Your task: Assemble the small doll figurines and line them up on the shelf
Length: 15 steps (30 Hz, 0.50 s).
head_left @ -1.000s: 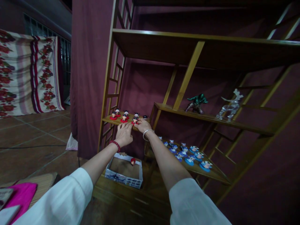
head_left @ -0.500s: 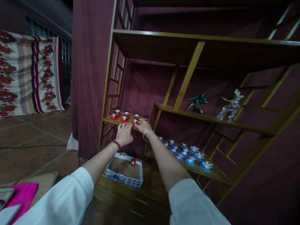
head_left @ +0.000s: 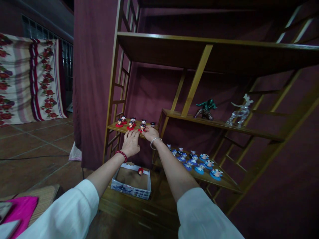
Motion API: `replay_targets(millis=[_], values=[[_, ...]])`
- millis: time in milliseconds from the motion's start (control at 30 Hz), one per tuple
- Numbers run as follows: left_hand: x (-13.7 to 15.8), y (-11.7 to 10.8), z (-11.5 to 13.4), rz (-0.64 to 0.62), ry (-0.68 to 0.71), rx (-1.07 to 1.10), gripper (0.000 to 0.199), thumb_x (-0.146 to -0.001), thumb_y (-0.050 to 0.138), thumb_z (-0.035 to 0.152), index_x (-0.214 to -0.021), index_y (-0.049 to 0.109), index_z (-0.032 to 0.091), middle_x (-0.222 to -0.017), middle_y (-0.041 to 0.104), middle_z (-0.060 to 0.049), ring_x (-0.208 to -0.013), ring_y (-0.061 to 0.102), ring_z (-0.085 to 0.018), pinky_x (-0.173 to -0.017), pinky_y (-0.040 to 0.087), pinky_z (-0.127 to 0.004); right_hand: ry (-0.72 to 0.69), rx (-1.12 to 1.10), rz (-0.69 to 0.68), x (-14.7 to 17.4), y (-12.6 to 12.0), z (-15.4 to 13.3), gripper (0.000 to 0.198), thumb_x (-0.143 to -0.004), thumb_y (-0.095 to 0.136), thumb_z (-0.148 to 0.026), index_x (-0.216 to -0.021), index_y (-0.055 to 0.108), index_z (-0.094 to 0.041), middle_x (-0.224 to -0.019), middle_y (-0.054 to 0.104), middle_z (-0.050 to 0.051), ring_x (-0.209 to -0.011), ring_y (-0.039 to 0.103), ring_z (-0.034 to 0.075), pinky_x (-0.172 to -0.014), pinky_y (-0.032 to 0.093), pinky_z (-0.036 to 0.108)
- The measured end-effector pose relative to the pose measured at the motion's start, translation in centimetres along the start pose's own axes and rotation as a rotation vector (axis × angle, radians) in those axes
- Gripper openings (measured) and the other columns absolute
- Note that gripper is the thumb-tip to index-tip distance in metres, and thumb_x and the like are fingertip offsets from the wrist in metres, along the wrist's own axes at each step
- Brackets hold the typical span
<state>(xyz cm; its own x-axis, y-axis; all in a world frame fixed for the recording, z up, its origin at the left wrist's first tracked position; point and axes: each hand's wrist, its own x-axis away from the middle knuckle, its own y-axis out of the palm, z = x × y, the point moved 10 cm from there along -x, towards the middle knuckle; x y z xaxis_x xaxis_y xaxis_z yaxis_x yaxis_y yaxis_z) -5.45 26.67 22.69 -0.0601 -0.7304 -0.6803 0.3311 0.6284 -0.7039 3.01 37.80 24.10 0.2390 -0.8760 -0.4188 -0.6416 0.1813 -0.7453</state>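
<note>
On the left shelf (head_left: 113,127) stand several small black-haired figurines on round red bases, in a front and a back row. My right hand (head_left: 151,134), with a silver bangle at the wrist, has its fingers at the base of the rightmost front figurine (head_left: 142,127). Part of that base is covered by the fingers. My left hand (head_left: 131,144), wearing a red bead bracelet, lies with fingers stretched out at the shelf's front edge, close to the front row. Below, an open cardboard box (head_left: 131,190) contains one red figurine (head_left: 140,171).
Several blue-based figurines (head_left: 194,161) occupy the lower right shelf. Above them stand a green-caped figure (head_left: 206,109) and a clear deer-like figure (head_left: 238,113). An upright divider (head_left: 198,79) separates the bays. A dark curtain (head_left: 96,83) hangs at left.
The view has shifted slightly, so everything sits a little further left. Both hands keep nearly the same place at the shelf edge, and the figurines have not visibly moved.
</note>
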Motion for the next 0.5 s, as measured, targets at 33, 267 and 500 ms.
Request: replay_targets(millis=[33,267,500], values=[[0.1,0.0,0.0,0.008,0.005,0.001,0.065,-0.059,0.049,0.013,-0.123,0.040,0.011,-0.132,0.043,-0.012,-0.124,0.030,-0.024,-0.106,0.014,-0.042,0.005,0.015,0.004,0.2,-0.3,-0.1,0.041,-0.070,0.059,-0.039,-0.107,0.054,-0.024,-0.103,0.066,0.000,-0.088,0.061,0.015,-0.078,0.045,0.025],[0.4,0.0,0.2,0.072,0.058,0.003,0.065,-0.060,0.047,0.012,-0.124,0.039,0.011,-0.131,0.043,-0.012,-0.125,0.030,-0.024,-0.108,0.012,-0.043,0.026,0.083,0.045,1.2,-1.7,-0.5,0.040,-0.068,0.054,-0.017,-0.108,0.054,-0.022,-0.100,0.067,0.001,-0.099,0.059,0.018,-0.087,0.042,0.026],[1.2,0.4,0.6,0.107,0.114,-0.044,0.076,-0.058,0.046,0.007,-0.132,0.029,0.008,-0.136,0.036,-0.016,-0.131,0.021,-0.026,-0.107,0.012,-0.048,0.016,0.110,0.082,1.5,-2.0,-0.6,0.041,-0.067,0.053,-0.014,-0.107,0.055,-0.020,-0.095,0.068,0.002,-0.095,0.061,0.019,-0.084,0.044,0.025]])
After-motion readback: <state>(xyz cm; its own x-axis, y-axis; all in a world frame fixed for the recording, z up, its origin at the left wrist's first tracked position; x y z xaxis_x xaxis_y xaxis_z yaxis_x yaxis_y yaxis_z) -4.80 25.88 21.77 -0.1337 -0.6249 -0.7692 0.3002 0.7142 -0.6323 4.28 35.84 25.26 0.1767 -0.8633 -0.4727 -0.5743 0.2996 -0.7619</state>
